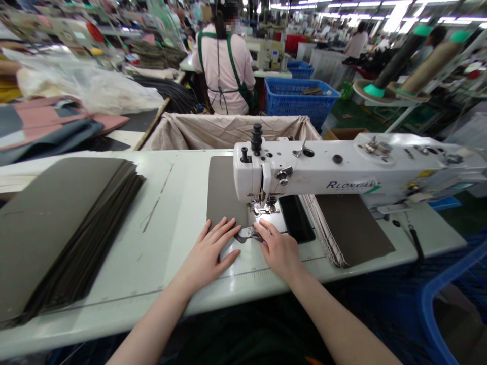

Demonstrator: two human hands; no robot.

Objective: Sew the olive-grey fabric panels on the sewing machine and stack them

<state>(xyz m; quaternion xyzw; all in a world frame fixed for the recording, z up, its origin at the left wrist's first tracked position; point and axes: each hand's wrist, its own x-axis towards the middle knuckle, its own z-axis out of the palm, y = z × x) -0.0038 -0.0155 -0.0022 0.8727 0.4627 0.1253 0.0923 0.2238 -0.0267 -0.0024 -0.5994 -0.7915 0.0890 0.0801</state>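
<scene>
One grey-brown panel (224,187) lies just beyond my left hand (213,251), which is flat, fingers slightly spread, tips at the near edge, grasping nothing. My right hand (279,248) is half-curled at the metal guide (247,232); cannot tell whether it pinches anything. Pale table (171,258) under both; sewing machine (304,167) ahead of my right; co-worker (224,71) beyond. Panel's visible long axis points away from me; sewing machine hides part.

Forearms (155,314) bare, fingers (224,231) ungloved; dark garment (247,329), orange patch (314,360).
</scene>
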